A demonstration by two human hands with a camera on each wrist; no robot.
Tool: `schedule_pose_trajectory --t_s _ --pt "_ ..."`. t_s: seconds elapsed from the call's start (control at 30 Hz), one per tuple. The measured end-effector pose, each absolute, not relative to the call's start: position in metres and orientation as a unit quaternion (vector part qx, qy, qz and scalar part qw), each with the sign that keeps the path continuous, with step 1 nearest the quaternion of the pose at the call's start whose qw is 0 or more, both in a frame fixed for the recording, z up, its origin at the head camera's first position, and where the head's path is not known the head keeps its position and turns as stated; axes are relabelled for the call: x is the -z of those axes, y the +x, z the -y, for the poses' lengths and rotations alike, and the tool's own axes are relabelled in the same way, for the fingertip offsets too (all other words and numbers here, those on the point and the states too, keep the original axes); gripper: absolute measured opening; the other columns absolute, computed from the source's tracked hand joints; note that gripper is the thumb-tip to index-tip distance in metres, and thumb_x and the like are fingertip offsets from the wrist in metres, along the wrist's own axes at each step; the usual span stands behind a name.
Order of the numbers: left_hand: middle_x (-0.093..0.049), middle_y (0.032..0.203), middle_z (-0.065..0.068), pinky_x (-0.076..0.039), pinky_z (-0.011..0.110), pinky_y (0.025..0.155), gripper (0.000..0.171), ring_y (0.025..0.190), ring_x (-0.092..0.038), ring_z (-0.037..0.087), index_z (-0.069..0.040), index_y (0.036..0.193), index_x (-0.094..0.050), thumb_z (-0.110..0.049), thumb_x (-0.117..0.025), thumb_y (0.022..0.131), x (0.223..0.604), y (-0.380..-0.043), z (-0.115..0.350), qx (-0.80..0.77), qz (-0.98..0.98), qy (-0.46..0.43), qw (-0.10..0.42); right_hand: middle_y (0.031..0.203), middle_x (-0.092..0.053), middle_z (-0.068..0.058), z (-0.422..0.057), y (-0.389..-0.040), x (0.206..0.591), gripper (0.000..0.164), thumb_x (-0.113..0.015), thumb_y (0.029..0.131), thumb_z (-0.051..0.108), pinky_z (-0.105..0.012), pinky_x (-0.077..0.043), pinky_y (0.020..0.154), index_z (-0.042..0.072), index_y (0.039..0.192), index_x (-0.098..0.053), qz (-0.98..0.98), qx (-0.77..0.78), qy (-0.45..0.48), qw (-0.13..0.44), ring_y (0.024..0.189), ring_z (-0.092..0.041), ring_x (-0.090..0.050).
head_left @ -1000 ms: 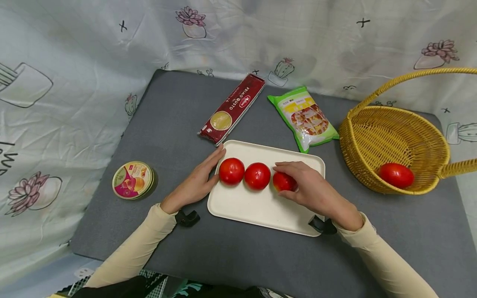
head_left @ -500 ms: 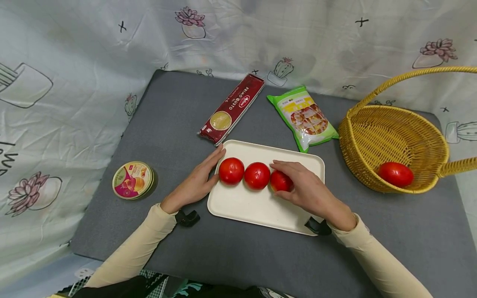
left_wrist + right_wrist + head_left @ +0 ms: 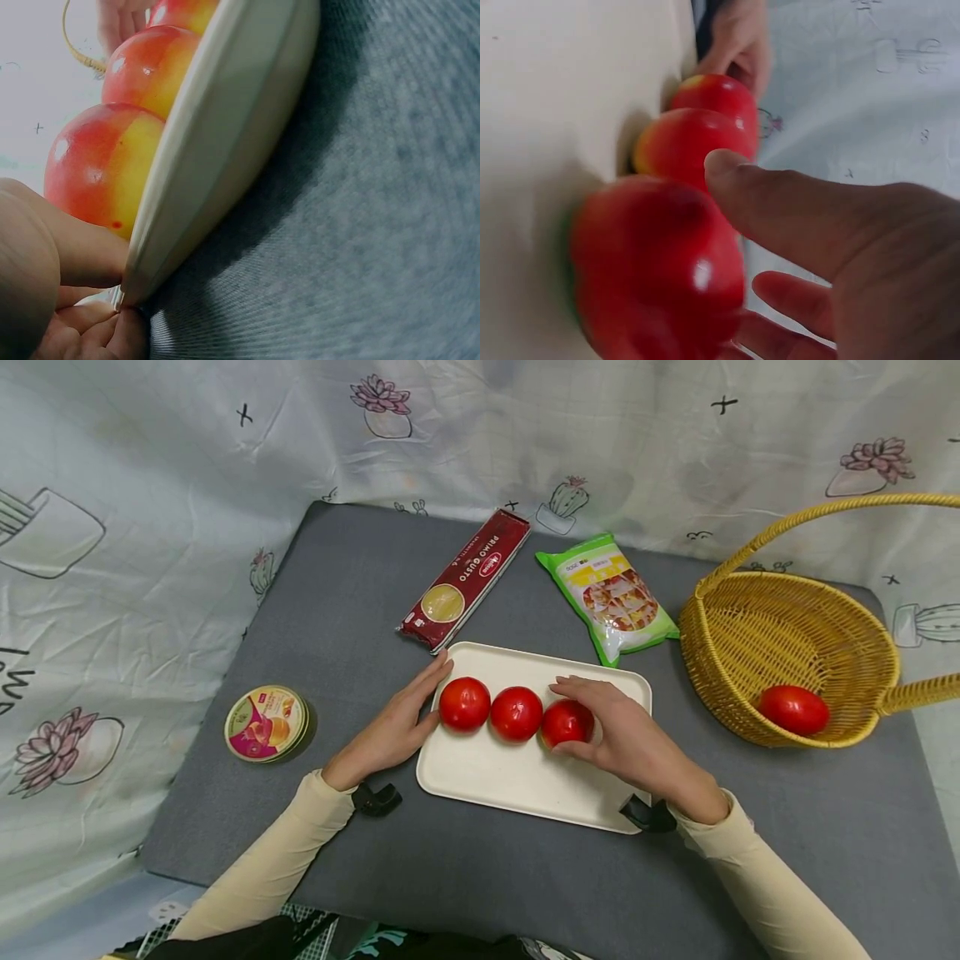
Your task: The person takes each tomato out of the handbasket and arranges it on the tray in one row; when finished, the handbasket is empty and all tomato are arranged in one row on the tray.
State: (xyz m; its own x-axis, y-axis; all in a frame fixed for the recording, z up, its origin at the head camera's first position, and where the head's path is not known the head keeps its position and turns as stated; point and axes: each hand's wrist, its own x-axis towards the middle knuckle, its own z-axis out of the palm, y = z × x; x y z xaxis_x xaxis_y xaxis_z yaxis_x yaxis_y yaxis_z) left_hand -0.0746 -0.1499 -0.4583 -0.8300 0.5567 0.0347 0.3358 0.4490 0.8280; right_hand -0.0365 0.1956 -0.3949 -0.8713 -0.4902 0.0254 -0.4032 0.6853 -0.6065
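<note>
Three red apples with yellow patches stand in a row on a cream tray (image 3: 517, 785): a left apple (image 3: 465, 704), a middle apple (image 3: 516, 714) and a right apple (image 3: 567, 723). My left hand (image 3: 393, 727) rests along the tray's left edge, its thumb touching the rim in the left wrist view. Around the right apple, my right hand (image 3: 630, 743) is loosely spread, fingers behind and thumb in front. In the right wrist view the thumb (image 3: 795, 206) is apart from the near apple; some fingertips are hidden behind it.
A yellow wicker basket (image 3: 795, 610) with a red oval fruit (image 3: 793, 710) inside stands at the right. Behind the tray lie a dark red spaghetti packet (image 3: 465, 581) and a green food bag (image 3: 611, 597). A round tin (image 3: 266, 723) sits at the left.
The right apple has shifted slightly left, close to the middle one. My right hand moved left with it, then loosened and drew back a little to the right. My left hand stays put.
</note>
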Motion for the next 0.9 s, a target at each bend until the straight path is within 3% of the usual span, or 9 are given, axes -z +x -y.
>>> schedule_pose_trajectory --t_s 0.3,0.53,0.6,0.9 --pt "-0.017 0.177 0.013 -0.024 0.051 0.127 0.072 0.161 -0.022 0.029 0.002 0.165 -0.031 0.007 -0.062 0.101 0.461 -0.076 0.148 -0.452 -0.843 0.266 0.123 0.151 -0.060 -0.016 -0.240 -0.040 0.354 0.075 -0.093 0.084 0.019 -0.064 -0.047 0.107 0.007 0.150 -0.060 -0.935 0.308 -0.174 0.021 0.136 -0.037 -0.056" --pt "-0.017 0.177 0.013 -0.022 0.050 0.128 0.071 0.161 -0.021 0.029 0.002 0.165 -0.032 0.009 -0.061 0.101 0.460 -0.076 0.147 -0.457 -0.840 0.266 0.123 0.156 -0.055 -0.018 -0.290 -0.038 0.325 0.078 -0.090 0.089 0.027 -0.073 -0.037 0.110 0.012 0.157 -0.054 -0.950 0.310 -0.045 -0.006 0.139 -0.046 -0.050" --pt "-0.017 0.177 0.013 -0.023 0.050 0.128 0.070 0.161 -0.022 0.030 0.002 0.165 -0.032 0.009 -0.061 0.101 0.460 -0.075 0.147 -0.457 -0.840 0.265 0.123 0.159 -0.051 -0.017 -0.304 -0.035 0.321 0.077 -0.086 0.093 0.032 -0.070 -0.038 0.110 0.015 0.160 -0.052 -0.953 0.302 0.001 -0.009 0.134 -0.047 -0.052" --pt "-0.017 0.177 0.013 -0.022 0.052 0.128 0.069 0.161 -0.021 0.031 0.001 0.166 -0.032 0.007 -0.060 0.102 0.458 -0.075 0.150 -0.459 -0.840 0.260 0.127 0.169 -0.023 -0.033 -0.362 -0.027 0.326 0.089 -0.066 0.104 0.044 -0.079 -0.021 0.116 0.000 0.168 -0.022 -0.948 0.277 0.157 0.019 0.150 -0.060 -0.025"
